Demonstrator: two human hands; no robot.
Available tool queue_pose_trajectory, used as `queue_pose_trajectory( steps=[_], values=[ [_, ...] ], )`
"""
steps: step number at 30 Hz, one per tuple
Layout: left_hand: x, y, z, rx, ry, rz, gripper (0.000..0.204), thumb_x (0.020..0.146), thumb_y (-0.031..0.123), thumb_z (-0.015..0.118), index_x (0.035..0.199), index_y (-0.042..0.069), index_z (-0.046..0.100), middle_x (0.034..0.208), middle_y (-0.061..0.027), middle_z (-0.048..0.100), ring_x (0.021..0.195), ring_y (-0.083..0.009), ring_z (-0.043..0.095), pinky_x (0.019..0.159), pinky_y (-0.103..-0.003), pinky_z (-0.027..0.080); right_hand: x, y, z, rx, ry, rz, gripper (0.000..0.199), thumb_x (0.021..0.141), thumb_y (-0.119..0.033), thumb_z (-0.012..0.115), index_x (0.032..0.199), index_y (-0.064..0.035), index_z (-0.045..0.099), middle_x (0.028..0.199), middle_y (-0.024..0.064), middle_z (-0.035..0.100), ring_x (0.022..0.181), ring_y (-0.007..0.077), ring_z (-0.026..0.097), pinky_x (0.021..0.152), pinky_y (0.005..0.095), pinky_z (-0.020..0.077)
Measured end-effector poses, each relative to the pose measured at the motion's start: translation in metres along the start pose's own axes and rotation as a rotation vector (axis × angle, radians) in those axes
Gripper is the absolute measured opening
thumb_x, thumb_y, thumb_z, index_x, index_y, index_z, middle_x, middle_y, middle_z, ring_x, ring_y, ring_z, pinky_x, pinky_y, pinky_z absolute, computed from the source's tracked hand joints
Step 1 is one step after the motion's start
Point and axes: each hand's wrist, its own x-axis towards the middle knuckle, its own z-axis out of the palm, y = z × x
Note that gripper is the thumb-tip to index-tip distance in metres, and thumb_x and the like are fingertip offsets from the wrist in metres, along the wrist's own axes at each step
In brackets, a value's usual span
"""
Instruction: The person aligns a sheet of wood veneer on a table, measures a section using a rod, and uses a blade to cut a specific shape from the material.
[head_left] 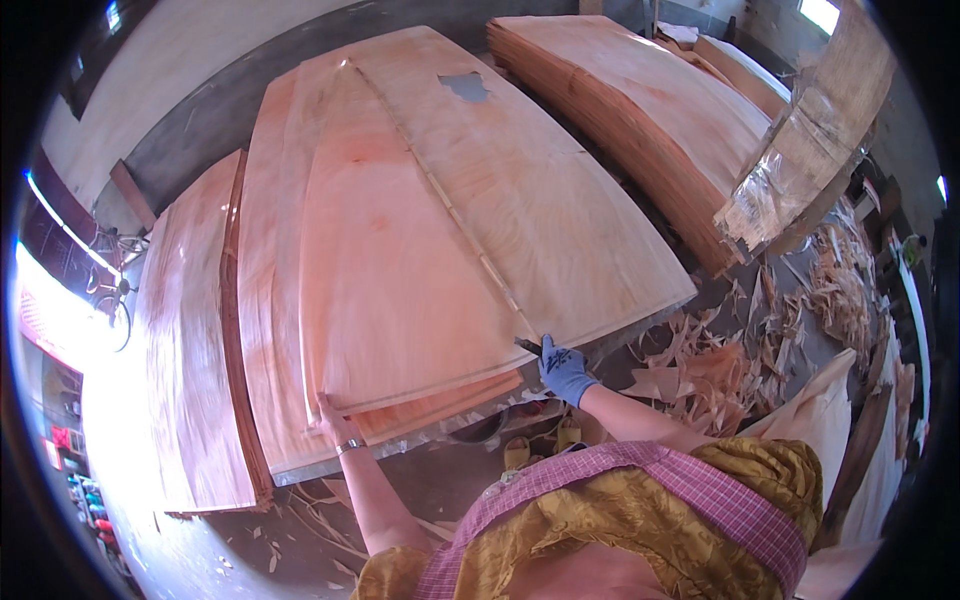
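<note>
A broad pinkish wood veneer sheet [400, 290] lies on top of a wide spread of pale veneer in front of me. My left hand [330, 418], bare with a metal band at the wrist, is closed on this sheet's near left corner. In a blue glove, my right hand [566, 372] grips the near end of a long thin bamboo stick [450, 207]. A short black piece [528, 346] juts out from that fist; its kind is unclear. The stick lies slanting across the veneer, its far tip near the sheets' far edge.
Another veneer stack [190, 340] stands at the left, and a thick one [640, 110] at the far right. A wood board wrapped in clear film [800, 150] rises at the right. Torn veneer scraps [710, 375] litter the floor. Yellow slippers [517, 453] sit below the near edge.
</note>
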Motion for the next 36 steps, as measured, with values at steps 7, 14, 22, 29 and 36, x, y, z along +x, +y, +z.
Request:
queue_pose_trajectory(
  steps=[7,14,22,29,36],
  values=[
    [0.048,0.008,-0.039,0.134,0.008,0.057,0.038,0.087,0.026,0.073,0.111,0.002,0.056,0.104,-0.0056,0.063,0.095,-0.0175,0.058,0.081,-0.037,0.052,-0.025,-0.038,0.003,0.13,-0.014,-0.056,0.033,0.09,-0.025,0.054,0.111,-0.0013,0.045,0.072,0.0182,0.067,0.066,0.0365,0.068,0.06,0.0487,0.0524],
    [0.082,-0.013,-0.058,0.19,0.074,0.092,0.036,0.084,0.022,0.076,0.104,0.001,0.055,0.096,-0.0077,0.061,0.082,-0.0169,0.059,0.069,-0.034,0.053,-0.065,-0.023,-0.008,0.393,0.08,-0.109,0.051,0.088,-0.034,0.059,0.124,0.0006,0.046,0.081,0.0197,0.069,0.073,0.0384,0.068,0.066,0.0501,0.0521],
    [0.009,0.006,-0.031,0.267,0.319,0.075,0.041,0.09,0.027,0.066,0.113,-0.004,0.054,0.105,-0.0134,0.061,0.094,-0.0267,0.06,0.08,-0.04,0.054,-0.061,-0.03,-0.018,0.379,-0.049,-0.277,0.041,0.094,-0.033,0.051,0.123,-0.0051,0.05,0.095,0.0223,0.066,0.087,0.0416,0.065,0.077,0.0505,0.0512],
    [-0.115,-0.069,0.081,0.451,-0.146,0.697,0.025,0.093,0.015,0.061,0.11,-0.003,0.058,0.105,-0.0106,0.061,0.099,-0.0234,0.057,0.09,-0.036,0.046,-0.095,0.101,-0.021,0.48,0.087,0.014,0.029,0.089,-0.029,0.058,0.111,-0.0111,0.06,0.106,0.0194,0.064,0.102,0.0376,0.061,0.085,0.0474,0.05],
    [-0.472,-0.057,0.24,0.565,-1.223,1.275,0.053,0.08,0.023,0.077,0.121,-0.002,0.055,0.125,-0.0235,0.054,0.117,-0.0375,0.05,0.099,-0.045,0.04,-0.086,0.254,-0.026,0.754,0.305,0.112,0.017,0.09,-0.02,0.06,0.098,-0.0053,0.063,0.096,0.0199,0.067,0.091,0.039,0.063,0.077,0.0468,0.0498]
  ],
)
